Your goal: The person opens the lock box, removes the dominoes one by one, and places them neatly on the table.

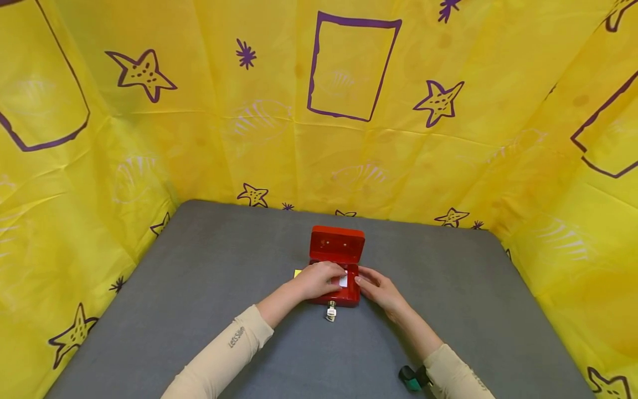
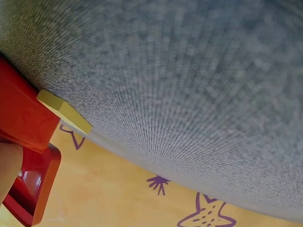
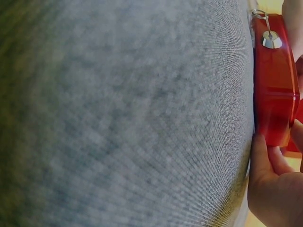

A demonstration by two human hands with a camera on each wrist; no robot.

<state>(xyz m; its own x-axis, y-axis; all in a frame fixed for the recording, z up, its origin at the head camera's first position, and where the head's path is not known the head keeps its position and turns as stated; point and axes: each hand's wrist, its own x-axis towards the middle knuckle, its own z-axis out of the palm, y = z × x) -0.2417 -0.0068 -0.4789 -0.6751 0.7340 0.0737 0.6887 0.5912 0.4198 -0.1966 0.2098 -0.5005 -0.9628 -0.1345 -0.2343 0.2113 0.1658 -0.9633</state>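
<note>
A shiny red metal box with rounded corners sits just below the middle of the head picture. Its red metal lid stands up at the back, which lets a hand get inside. The left hand reaches over the left side with bent fingers down in the box, right by a flat white piece. I cannot tell if it holds that piece, because the fingers hide part of it. The right hand rests its loose fingers on the box's right side, with the thumb by the top edge, probably so the box won't slide.

On the front is a smooth silver metal lock, round like a fat button, near the top right of the right wrist picture. A thin wire ring hangs from it. At the left of the left wrist picture, a flat yellow block with straight edges lies just beside the box. Everything sits on a fuzzy grey table top. Behind is a wrinkly yellow cloth with purple starfish.
</note>
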